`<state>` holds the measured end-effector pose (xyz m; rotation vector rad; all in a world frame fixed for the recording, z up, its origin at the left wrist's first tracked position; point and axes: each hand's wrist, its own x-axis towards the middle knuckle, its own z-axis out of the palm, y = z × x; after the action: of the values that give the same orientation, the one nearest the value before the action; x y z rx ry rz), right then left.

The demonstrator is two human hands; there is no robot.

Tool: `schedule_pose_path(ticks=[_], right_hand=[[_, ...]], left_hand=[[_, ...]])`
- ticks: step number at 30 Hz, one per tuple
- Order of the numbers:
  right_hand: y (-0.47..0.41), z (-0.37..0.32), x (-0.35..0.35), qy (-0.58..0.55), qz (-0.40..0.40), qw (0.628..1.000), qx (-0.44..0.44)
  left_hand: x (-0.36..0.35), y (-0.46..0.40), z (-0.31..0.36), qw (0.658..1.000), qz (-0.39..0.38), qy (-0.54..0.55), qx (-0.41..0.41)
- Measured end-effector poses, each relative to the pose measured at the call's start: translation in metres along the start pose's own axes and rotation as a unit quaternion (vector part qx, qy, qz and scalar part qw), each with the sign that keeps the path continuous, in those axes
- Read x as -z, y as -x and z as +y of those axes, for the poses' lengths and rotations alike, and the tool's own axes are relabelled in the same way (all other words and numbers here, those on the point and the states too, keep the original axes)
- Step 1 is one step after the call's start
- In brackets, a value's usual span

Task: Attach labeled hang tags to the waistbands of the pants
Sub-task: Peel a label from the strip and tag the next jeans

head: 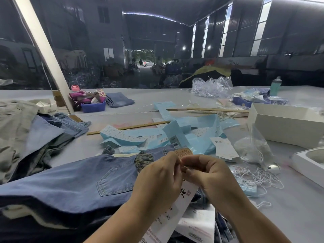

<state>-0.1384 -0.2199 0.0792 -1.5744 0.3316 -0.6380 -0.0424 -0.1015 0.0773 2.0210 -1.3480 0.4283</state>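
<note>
Blue denim pants (73,181) lie across the table in front of me, waistband with a brown leather patch (183,152) toward the middle. My left hand (157,181) and my right hand (208,174) meet just below that patch, fingertips pinched together at the top of a long white hang tag (172,211) with printed text. The tag hangs down between my wrists. What my fingertips pinch, tag or string, is too small to tell apart.
Light blue label strips (175,134) and wooden rulers (129,127) litter the middle. Loose white strings (254,176) and a plastic bag (252,148) lie at right, beside white boxes (284,123). More clothes (26,130) pile at left; a blue bin (93,106) stands behind.
</note>
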Motion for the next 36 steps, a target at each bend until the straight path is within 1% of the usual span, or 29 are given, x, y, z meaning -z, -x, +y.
schedule_pose_path(ticks=[5,10,12,15,17,21,24,25,26,28,29,31,34,36], right_hand=[[-0.001,0.004,-0.003,-0.038,0.005,0.999,0.033],[0.003,0.004,-0.004,0.039,0.015,0.995,0.087],[0.004,0.003,-0.004,0.067,0.024,0.991,0.113],[0.005,0.001,-0.004,0.091,0.051,0.985,0.139],[0.005,0.002,-0.004,0.1,0.066,0.981,0.15],[0.008,0.004,-0.008,0.16,0.078,0.96,0.216],[0.006,0.005,-0.008,0.235,0.135,0.925,0.267],[0.005,0.007,-0.007,0.245,0.154,0.92,0.264],[0.003,0.008,-0.006,0.237,0.16,0.925,0.249],[0.001,0.009,-0.006,0.205,0.142,0.943,0.218],[0.002,0.009,-0.006,0.201,0.138,0.945,0.219],[0.003,0.011,-0.008,0.215,0.154,0.935,0.236],[0.001,0.016,-0.009,0.258,0.193,0.911,0.259],[0.0,0.016,-0.01,0.27,0.198,0.903,0.269]], left_hand=[[-0.004,-0.001,-0.003,0.997,-0.017,0.063,0.029],[-0.003,0.0,-0.003,0.994,-0.014,0.102,0.037],[-0.003,-0.001,-0.001,0.985,-0.027,0.16,0.058],[-0.004,-0.007,-0.001,0.959,-0.043,0.26,0.103],[-0.003,-0.01,-0.002,0.947,-0.05,0.292,0.122],[-0.003,-0.012,-0.002,0.94,-0.07,0.307,0.131],[-0.003,-0.013,0.0,0.936,-0.078,0.314,0.138],[-0.004,-0.012,0.0,0.939,-0.076,0.306,0.137],[-0.005,-0.011,0.0,0.942,-0.073,0.298,0.136],[-0.006,-0.011,-0.001,0.94,-0.071,0.301,0.142],[-0.007,-0.011,-0.001,0.937,-0.076,0.309,0.148],[-0.006,-0.013,-0.001,0.924,-0.098,0.333,0.159],[-0.005,-0.016,0.0,0.89,-0.131,0.4,0.178],[-0.003,-0.018,0.001,0.874,-0.137,0.429,0.184]])
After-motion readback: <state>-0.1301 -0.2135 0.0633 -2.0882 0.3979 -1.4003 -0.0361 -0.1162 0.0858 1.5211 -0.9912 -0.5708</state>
